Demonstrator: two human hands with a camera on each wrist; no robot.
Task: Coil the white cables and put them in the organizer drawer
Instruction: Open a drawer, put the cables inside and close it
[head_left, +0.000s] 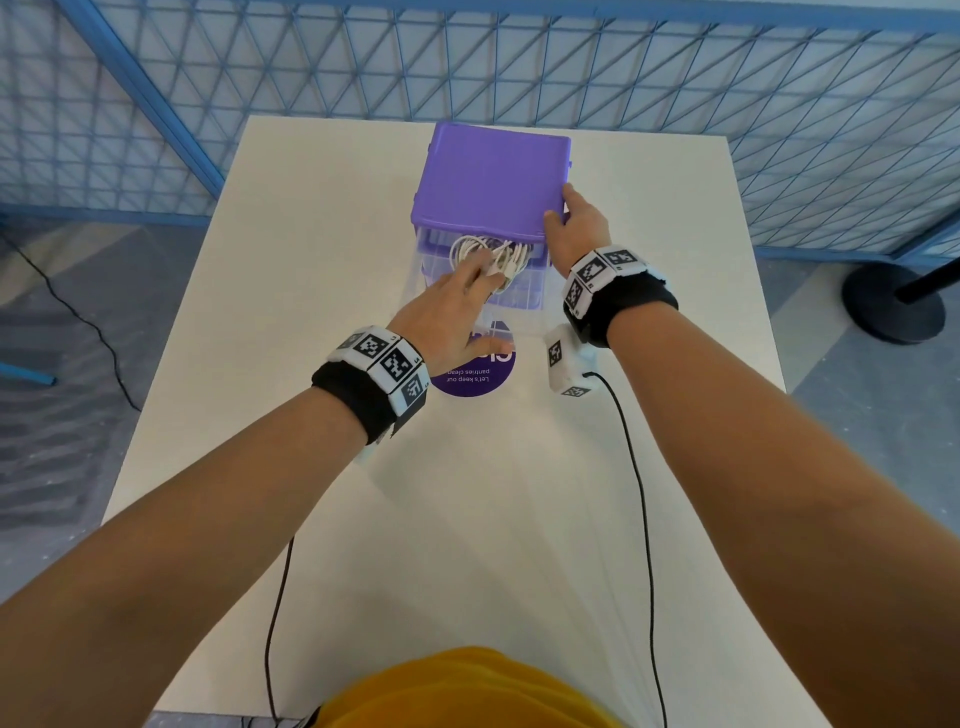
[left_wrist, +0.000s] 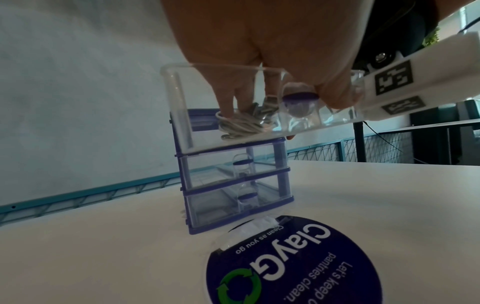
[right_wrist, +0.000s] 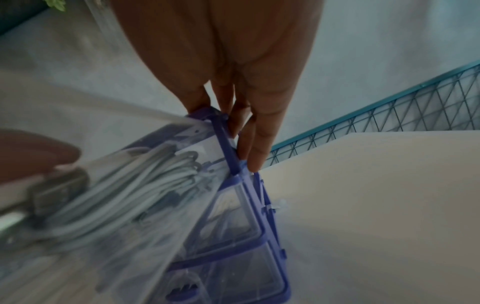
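Observation:
A purple organizer (head_left: 493, 176) with three clear drawers stands at the far middle of the white table (head_left: 322, 260). Its top drawer (left_wrist: 179, 107) is pulled out toward me. A bundle of coiled white cables (head_left: 498, 254) (left_wrist: 241, 125) (right_wrist: 145, 174) lies inside it. My left hand (head_left: 483, 280) (left_wrist: 233, 102) reaches into the drawer with fingers extended, the tips resting on the cables, the thumb outside by the drawer's front. My right hand (head_left: 576, 228) (right_wrist: 246, 133) holds the organizer's front right corner, thumb on the lid and fingers down the side frame.
The two lower drawers (left_wrist: 233, 170) are pushed in. A round purple sticker (head_left: 472, 374) lies on the table just before the organizer. Black wires trail from both wrists. Blue mesh fencing (head_left: 467, 62) surrounds the table, and a black stand base (head_left: 893, 301) sits on the floor at right.

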